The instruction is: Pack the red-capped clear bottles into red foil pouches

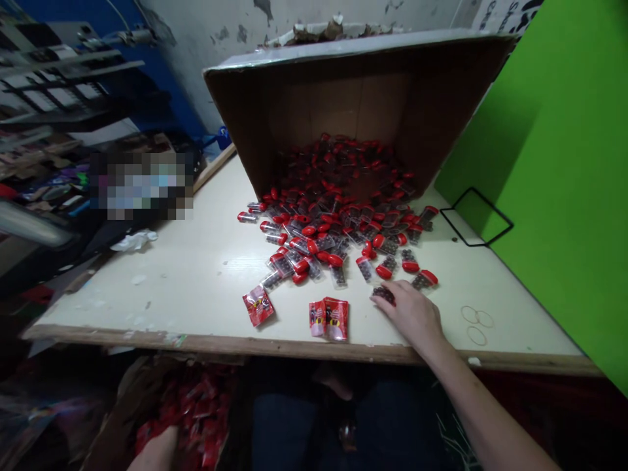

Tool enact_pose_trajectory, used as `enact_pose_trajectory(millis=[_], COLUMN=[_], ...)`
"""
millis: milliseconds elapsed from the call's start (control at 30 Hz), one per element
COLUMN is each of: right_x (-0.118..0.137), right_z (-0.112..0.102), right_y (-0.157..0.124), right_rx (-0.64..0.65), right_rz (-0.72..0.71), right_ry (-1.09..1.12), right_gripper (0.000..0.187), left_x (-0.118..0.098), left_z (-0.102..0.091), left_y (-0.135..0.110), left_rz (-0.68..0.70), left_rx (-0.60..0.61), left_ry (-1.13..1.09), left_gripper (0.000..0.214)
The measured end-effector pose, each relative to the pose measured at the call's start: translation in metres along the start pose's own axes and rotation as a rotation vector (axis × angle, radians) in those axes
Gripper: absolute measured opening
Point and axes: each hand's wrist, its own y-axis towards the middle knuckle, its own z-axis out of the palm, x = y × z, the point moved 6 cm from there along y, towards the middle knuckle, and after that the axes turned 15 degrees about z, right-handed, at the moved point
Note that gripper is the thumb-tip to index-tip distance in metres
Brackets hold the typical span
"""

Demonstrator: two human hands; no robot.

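My right hand (413, 313) is low over the front of the table, its thumb and fingers closed on a small clear container of dark balls (384, 294). Many similar flat containers with red caps (321, 243) lie heaped just beyond it. To its left, a pair of overlapping red printed packets (336, 319) and a single red packet (258, 306) rest on the tabletop. Below the table edge, my left hand (157, 450) reaches into a box of red packets (199, 412). Its fingers are hidden there, so what they hold does not show.
A large cardboard box (363, 59) lies on its side, its opening facing me, with containers spilling out. A green panel (564, 163) borders the right, near a black wire frame (478, 243). Several rubber bands (477, 335) and crumpled white paper (135, 241) lie on the table (196, 288).
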Motion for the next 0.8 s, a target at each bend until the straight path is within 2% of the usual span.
enact_pose_trajectory(millis=[33,100,133,200,233,300,367,433,533,633,733,800], right_x=[0.002,0.005,0.005,0.004,0.003,0.0,-0.005,-0.013,-0.028,-0.037,-0.034,-0.025], right_z=[0.003,0.004,0.004,0.003,0.003,0.002,0.003,0.004,0.009,0.019,0.022,0.021], right_y=[-0.001,-0.004,-0.007,-0.014,-0.017,-0.025,-0.032,-0.036,-0.036,-0.033,-0.034,-0.038], right_rx=[0.019,0.04,0.049,0.07,0.076,0.074,0.042,-0.028,-0.085,0.019,0.098,0.141], right_rz=[-0.018,-0.069,-0.1,-0.155,-0.174,-0.197,-0.194,-0.141,0.04,0.203,0.256,0.257], right_ry=[-0.016,0.012,0.049,0.138,0.179,0.243,0.291,0.329,0.362,0.371,0.45,0.572], right_gripper=[0.031,0.03,0.029,0.026,0.023,0.018,0.013,0.012,0.042,0.055,0.047,0.039], left_x=[-0.023,-0.083,-0.115,-0.173,-0.193,-0.224,-0.241,-0.249,-0.251,-0.25,-0.25,-0.251], left_z=[0.005,0.011,0.011,0.008,0.007,0.012,0.022,0.03,0.036,0.038,0.039,0.039], left_y=[0.004,0.013,0.018,0.029,0.036,0.049,0.059,0.064,0.064,0.06,0.055,0.053], left_rz=[0.07,0.29,0.392,0.552,0.554,0.509,0.484,0.489,0.504,0.502,0.482,0.487], left_rx=[0.05,0.124,0.132,0.05,-0.03,-0.104,-0.116,-0.114,-0.11,-0.108,-0.134,-0.147], left_ry=[-0.084,-0.312,-0.374,-0.333,-0.256,-0.085,0.034,0.088,0.099,0.092,0.085,0.057], left_gripper=[0.031,0.032,0.033,0.03,0.028,0.028,0.029,0.028,0.018,0.013,0.017,0.028])
